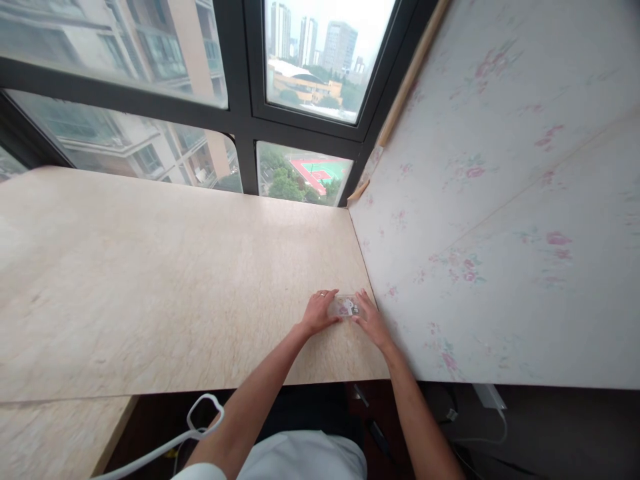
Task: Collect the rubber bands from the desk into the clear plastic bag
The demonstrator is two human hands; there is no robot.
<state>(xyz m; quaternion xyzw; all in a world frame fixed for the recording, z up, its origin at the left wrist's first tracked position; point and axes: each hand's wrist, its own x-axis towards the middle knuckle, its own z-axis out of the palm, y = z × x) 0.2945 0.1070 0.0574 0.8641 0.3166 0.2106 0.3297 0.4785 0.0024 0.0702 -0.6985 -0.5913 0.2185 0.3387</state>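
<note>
A small, clear rectangular case (346, 307) with a colourful print lies on the beige marble-patterned ledge (190, 287), close to the wall. My left hand (320, 313) grips its left end between thumb and fingers, and a ring shows on one finger. At the opposite end, my right hand (371, 320) holds the case the same way, its fingers near the papered wall. Too little detail shows to tell what kind of case it is.
A flower-patterned wall (500, 220) rises on the right. Dark-framed windows (245, 127) stand behind the ledge. A white looped rod (150, 453) sticks up at the lower left. Cables and a white power strip (489, 397) are below on the right.
</note>
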